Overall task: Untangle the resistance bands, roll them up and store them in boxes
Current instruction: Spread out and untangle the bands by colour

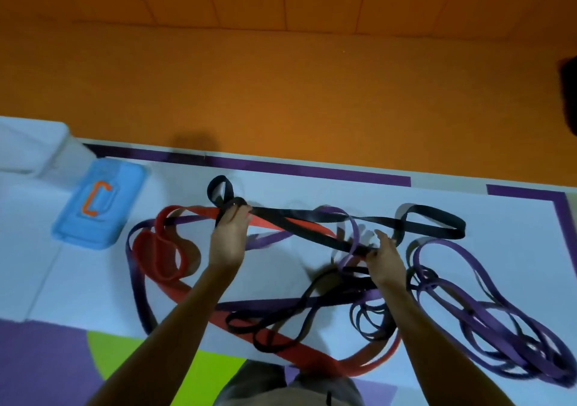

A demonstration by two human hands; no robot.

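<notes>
White purple-edged mat (281, 184) carries the wide flat black rubber resistance band (299, 218), which runs left to right between both hands, left hand (229, 231) curled round it near its far loop, right hand (385, 259) pinching it, with the blue plastic box (100, 206) nearer the left hand.

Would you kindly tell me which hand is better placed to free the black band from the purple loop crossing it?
Probably the right hand: it grips the black band beside the purple loop, whereas the left hand holds it farther away.
</notes>
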